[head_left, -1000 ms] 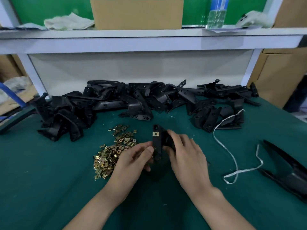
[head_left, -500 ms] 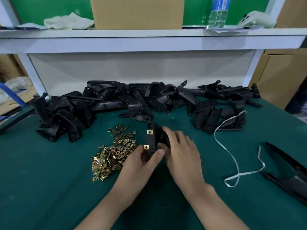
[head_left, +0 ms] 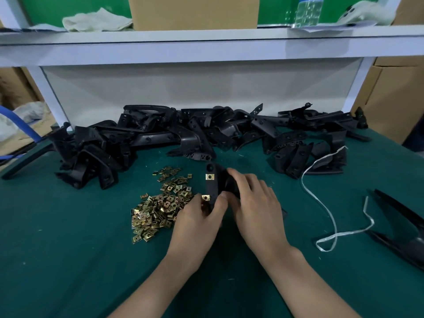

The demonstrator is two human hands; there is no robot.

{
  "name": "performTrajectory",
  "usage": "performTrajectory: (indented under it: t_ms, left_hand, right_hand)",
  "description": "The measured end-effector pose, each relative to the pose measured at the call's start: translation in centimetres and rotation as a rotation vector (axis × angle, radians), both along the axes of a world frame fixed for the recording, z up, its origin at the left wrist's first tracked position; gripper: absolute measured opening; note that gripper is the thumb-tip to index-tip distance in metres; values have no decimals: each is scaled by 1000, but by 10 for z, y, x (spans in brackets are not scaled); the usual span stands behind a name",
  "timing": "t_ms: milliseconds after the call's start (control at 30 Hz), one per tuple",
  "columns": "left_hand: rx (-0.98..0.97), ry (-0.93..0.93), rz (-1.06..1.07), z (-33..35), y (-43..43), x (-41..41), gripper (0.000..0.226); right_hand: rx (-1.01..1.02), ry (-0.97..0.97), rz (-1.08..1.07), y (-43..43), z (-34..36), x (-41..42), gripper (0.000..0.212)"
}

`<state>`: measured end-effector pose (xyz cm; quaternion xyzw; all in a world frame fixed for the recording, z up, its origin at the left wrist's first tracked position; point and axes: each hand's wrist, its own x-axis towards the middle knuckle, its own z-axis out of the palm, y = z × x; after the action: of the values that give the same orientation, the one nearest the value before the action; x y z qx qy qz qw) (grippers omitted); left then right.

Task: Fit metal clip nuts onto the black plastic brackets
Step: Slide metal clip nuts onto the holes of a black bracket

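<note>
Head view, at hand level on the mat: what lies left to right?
pile of clip nuts → left hand → black bracket → right hand → white cord → long black part

The left hand [head_left: 199, 216] and right hand [head_left: 254, 207] are held close together, fingers curled round one black plastic bracket [head_left: 214, 184].

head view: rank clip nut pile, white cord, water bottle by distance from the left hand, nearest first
From the left hand, which has a grip on the bracket:
1. Clip nut pile: right beside it, on its left.
2. White cord: off to the right, past the right hand.
3. Water bottle: up on the back shelf, far right.
</note>
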<state>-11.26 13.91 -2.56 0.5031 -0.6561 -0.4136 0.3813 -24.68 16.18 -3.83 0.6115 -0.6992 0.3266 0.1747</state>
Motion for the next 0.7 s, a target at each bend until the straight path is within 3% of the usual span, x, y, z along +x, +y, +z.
performTrajectory:
  t_ms: [700]
  left_hand:
    - [-67,-76,69,-3,5,-2,56]
  right_hand:
    - [75,-27,62,5,6,1,45]
